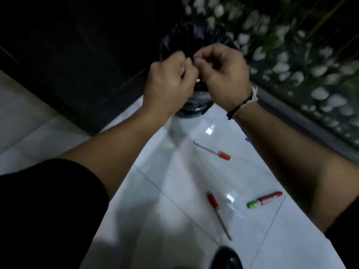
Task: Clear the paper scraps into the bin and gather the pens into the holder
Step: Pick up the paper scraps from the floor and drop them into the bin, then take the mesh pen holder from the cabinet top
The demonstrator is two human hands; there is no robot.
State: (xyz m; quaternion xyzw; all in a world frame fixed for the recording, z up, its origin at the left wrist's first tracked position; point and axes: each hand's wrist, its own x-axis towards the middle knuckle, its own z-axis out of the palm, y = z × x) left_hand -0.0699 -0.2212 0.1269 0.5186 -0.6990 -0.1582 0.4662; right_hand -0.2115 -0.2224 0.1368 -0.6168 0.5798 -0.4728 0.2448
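Floor: white glossy tiles under us, dark wall far left, pebble strip far right.
Bin: black-lined bin stands far centre, partly behind our hands.
Left hand: our left hand is curled shut over the bin; what it pinches, we cannot tell.
Right hand: our right hand is curled, fingertips meeting the left's; a cord bracelet circles the wrist.
Pens: far red-capped pen, near red pen and green-capped marker lie apart on the tiles.
Scraps: a blurred pale shape shows below the left wrist.
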